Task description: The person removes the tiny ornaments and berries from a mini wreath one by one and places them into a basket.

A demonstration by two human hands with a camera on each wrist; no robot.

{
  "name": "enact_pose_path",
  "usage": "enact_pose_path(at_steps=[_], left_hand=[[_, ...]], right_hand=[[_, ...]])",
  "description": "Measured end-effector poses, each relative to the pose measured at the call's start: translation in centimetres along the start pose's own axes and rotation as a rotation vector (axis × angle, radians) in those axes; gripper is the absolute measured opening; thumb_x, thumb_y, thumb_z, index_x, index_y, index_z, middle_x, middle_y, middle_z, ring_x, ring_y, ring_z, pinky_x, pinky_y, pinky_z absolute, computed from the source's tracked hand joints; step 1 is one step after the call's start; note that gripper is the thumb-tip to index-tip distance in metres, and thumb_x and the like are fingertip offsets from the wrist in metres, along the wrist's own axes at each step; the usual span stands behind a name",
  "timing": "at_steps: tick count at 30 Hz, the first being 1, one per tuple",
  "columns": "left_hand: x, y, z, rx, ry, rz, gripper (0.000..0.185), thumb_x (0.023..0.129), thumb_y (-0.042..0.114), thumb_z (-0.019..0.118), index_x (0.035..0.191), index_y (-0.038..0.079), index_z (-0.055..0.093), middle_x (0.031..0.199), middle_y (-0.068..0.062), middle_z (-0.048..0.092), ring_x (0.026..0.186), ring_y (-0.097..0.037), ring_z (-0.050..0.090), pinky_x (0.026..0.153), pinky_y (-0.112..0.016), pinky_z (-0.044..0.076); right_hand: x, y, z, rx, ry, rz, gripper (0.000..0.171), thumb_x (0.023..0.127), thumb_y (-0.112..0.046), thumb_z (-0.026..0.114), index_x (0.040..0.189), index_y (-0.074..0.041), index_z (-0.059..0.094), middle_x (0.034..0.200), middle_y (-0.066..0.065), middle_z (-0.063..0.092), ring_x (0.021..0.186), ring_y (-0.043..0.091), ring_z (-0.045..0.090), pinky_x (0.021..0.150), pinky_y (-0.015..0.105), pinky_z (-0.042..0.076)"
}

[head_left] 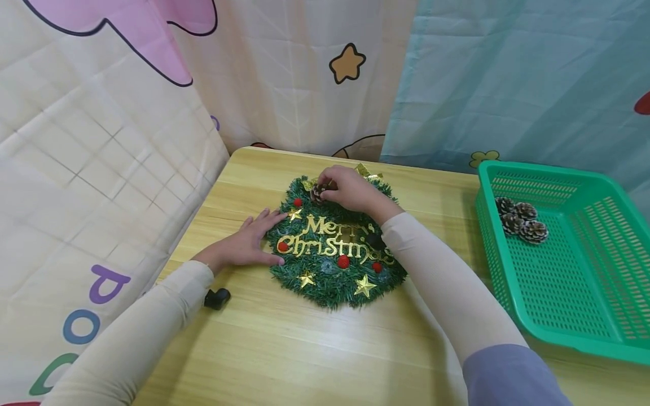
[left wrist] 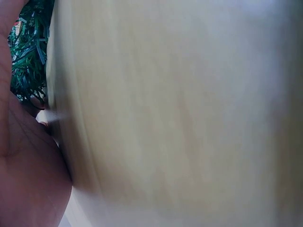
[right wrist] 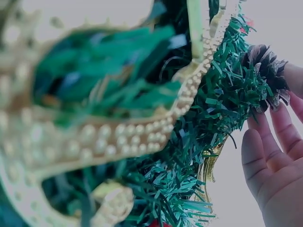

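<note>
Fingers [right wrist: 265, 151] on scaly pinecone [right wrist: 265, 71], bristly wreath [head_left: 332, 282]

Makeshift craft station: pale wooden table [head_left: 284, 349] enclosed by cartoon-printed fabric backdrops [head_left: 101, 141]; green plastic basket [head_left: 584, 316] of pine cones [head_left: 523, 220] for Christmas decoration.

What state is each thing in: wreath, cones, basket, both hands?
wreath: flat on the table
pine cone: on the wreath's top edge, pinched by the right hand
left hand: fingers straight, pressing the wreath's left edge
green basket: upright, holds pine cones in basket in its far left corner
</note>
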State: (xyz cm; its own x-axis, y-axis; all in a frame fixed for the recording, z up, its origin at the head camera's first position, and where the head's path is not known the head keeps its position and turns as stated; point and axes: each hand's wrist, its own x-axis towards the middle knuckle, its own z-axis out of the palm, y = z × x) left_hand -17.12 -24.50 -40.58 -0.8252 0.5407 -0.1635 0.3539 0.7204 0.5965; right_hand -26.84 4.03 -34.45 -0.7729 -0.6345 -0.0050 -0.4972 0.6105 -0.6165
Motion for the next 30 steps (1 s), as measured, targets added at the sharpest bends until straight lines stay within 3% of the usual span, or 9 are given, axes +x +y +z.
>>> enact_pose_path(at_steps=[30], left_hand=[[0.1, 0.0, 0.1, -0.005, -0.008, -0.009, 0.108, 0.079, 0.057, 0.077, 0.161, 0.026, 0.014, 0.166, -0.003, 0.003, 0.151, -0.027, -0.008, 0.116, -0.057, -0.008]], right_hand=[[-1.4, -2.3, -1.8, 0.021, 0.080, -0.051, 0.024, 0.098, -0.020, 0.065, 0.120, -0.011, 0.061, 0.117, 0.002, 0.058, 0.108, 0.017, 0.056, 0.094, 0.038, 0.046]])
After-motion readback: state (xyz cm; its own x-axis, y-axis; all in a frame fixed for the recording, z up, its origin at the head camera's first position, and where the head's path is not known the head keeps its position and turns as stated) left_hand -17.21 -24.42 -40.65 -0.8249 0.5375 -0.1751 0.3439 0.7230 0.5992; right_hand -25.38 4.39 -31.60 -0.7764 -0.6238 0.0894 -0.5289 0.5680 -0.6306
